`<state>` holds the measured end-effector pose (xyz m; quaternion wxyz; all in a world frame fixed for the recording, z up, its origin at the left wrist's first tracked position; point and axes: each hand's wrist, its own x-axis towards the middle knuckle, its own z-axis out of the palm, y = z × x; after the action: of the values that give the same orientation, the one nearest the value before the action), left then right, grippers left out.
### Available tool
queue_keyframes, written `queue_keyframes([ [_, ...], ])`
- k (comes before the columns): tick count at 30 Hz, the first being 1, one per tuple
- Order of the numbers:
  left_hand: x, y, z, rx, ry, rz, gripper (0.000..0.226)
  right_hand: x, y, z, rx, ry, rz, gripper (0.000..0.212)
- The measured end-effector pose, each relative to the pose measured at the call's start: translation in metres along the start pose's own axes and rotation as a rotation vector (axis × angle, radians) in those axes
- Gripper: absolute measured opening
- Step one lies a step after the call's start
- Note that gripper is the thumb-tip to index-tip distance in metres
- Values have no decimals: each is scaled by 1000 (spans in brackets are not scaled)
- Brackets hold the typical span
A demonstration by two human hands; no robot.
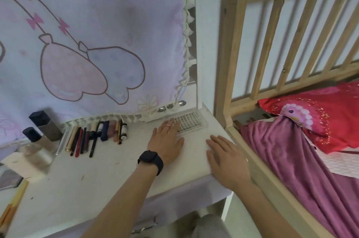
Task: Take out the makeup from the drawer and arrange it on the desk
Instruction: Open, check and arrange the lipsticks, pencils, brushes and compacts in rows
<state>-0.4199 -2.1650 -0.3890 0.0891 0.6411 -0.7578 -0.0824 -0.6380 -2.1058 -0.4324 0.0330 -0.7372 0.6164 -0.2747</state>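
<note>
Head view, items listed from the hands outward.

Left hand [167, 140]: released, fingers straight, palm down on desk [97, 175]; fingertips touching near edge of clear lash tray [191, 121]; grasping nothing. Ring on 1 finger, dark watch [150, 161] at wrist.

Right hand [226, 158]: released, flat on desk near its right edge, apart from tray; holding nothing.

Step in hand, as judged: squaring up the tray at the back right corner, with arranging apparently close to finished.

Next move, as judged: calls for a light nudge with straight fingers to align the tray, or a reach below the desk front for anything left; drawer not clearly in view, contents unknown.

Makeup, location: all visible pieces on the desk top.
- Lash tray: transparent, rectangular, rows of small pale clusters; lying flat below hanging cloth [87, 43].
- Pencil row [95, 136]: about 12 slim pencils and tubes side by side, in black, red, beige and navy; well left of tray.
- 2 dark-capped bottles [46, 129]: standing left of the row.
- Far left: cream sponge [21, 164], grey palette [9, 179] cut by frame edge, yellow-handled brushes [11, 204].

Surroundings: wooden bed frame [272, 43], red pillow [320, 117], purple blanket [291, 160], all right of desk.
</note>
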Motion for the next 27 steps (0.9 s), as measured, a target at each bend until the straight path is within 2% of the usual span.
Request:
queue_keyframes([
  [5,-9,-2,7,23,92,26,52,3,0,2,17,28,-6,48],
  [10,-44,0,3,-10,181,33,46,1,-3,-2,69,15,55,57],
  [13,-64,-10,-3,-70,145,24,45,3,-7,-7,89,-38,84,60],
  [18,-78,-30,-13,-236,14,-12,51,10,-19,-15,31,-226,112,87],
  [21,-75,-38,-11,-284,40,-21,59,16,-35,-18,47,-287,162,79],
  [23,-70,-41,-10,-405,97,-53,63,22,-50,-21,204,-247,222,75],
  [27,-58,-48,-12,-777,192,-102,48,34,-85,-17,756,-197,353,65],
])
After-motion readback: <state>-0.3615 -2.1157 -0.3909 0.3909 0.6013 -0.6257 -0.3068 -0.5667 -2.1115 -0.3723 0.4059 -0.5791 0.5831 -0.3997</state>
